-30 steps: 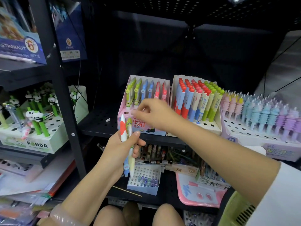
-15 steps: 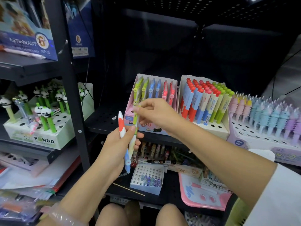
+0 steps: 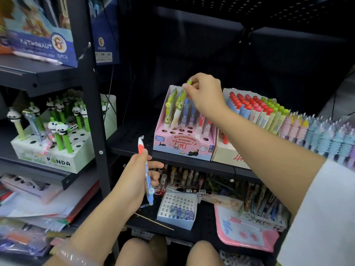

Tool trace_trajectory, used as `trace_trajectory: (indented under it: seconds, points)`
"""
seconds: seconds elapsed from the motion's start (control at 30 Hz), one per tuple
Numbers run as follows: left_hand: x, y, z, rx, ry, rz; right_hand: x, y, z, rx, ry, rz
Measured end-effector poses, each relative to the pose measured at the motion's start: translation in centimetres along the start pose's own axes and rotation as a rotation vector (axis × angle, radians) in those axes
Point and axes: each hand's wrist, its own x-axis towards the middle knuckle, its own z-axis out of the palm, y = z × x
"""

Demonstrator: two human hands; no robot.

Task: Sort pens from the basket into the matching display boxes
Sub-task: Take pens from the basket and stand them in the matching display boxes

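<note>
**Green pen lifted to pink box**

Right hand (image 3: 204, 93) has risen from beside left hand (image 3: 134, 177), pinching green pen (image 3: 181, 98) over pink box (image 3: 184, 144), centre frame; tip apparently inside. Left fingers grip red-capped pen (image 3: 146, 169).

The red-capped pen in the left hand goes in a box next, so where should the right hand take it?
Pinch the red cap end from above: it stands upright, clear above the left hand, whose fingers cover the middle of the barrel.

green pen (image 3: 180, 100) | upright, entering pink display box (image 3: 182, 144) | red-blue pen (image 3: 147, 175) | upright
</note>
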Motion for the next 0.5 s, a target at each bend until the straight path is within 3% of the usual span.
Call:
trace_trajectory:
  seconds: [0.1,0.27,0.37,0.5]
  points:
    - [0.0,0.2,-0.2,-0.034,0.025,-0.005,0.0,0.2,0.1,-0.088,0.007,-0.032]
    - [0.0,-0.1,-0.3,0.078,0.012,0.097,-0.4,-0.1,1.3,-0.41,-0.223,-0.075]
    - [-0.2,-0.3,-0.7,0.206,-0.002,0.168,-0.4,-0.6,1.8,-0.605,-0.294,-0.1]
    - [-0.3,-0.2,-1.0,0.204,0.018,0.203,-0.8,-0.8,1.5,-0.712,-0.369,-0.137]
